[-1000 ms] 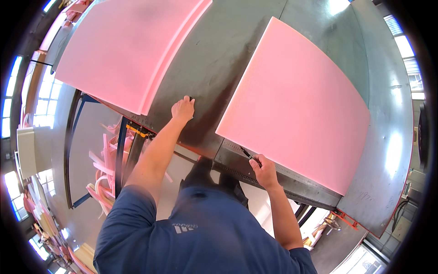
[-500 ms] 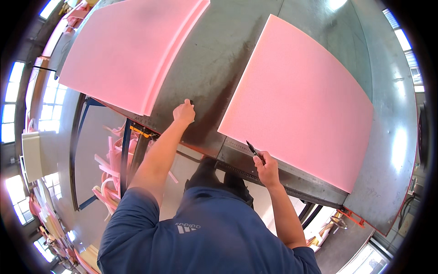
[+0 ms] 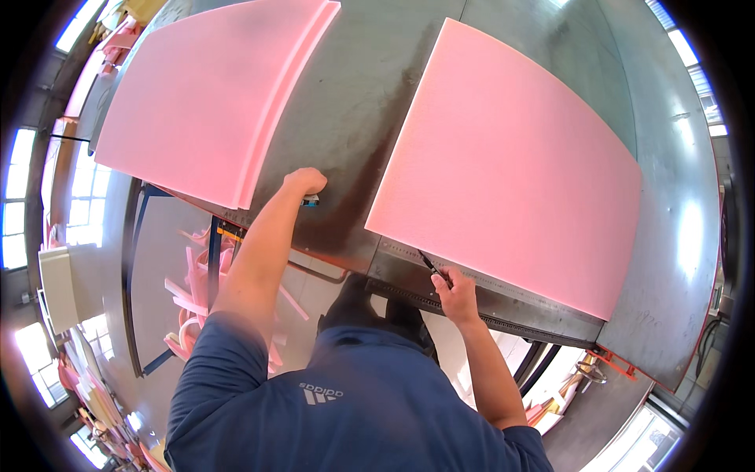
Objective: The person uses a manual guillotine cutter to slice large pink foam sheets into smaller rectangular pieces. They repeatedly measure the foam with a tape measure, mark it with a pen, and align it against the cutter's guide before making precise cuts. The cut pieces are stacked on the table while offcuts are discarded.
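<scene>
Black pen (image 3: 429, 263): slim and dark, gripped in the right hand (image 3: 454, 297), slanting up-left, its tip just beside the foam sheet's near edge; contact unclear.
Foam sheet (image 3: 511, 173): pink, smooth, four-cornered, lying flat on the metal desk (image 3: 346, 118), near its front edge.
Small blue-and-dark object (image 3: 311, 201): under the left hand (image 3: 306, 182), mostly hidden.

left hand (image 3: 305, 182) curled, arm (image 3: 258, 259) outstretched — right hand (image 3: 456, 296) pinched, forearm (image 3: 494, 366) slanting inward

Spotting tangled pink strips (image 3: 192, 271) below the near edge of the surface (image 3: 346, 118), leftward, and a shiny handwheel (image 3: 591, 370) toward its right corner!
</scene>
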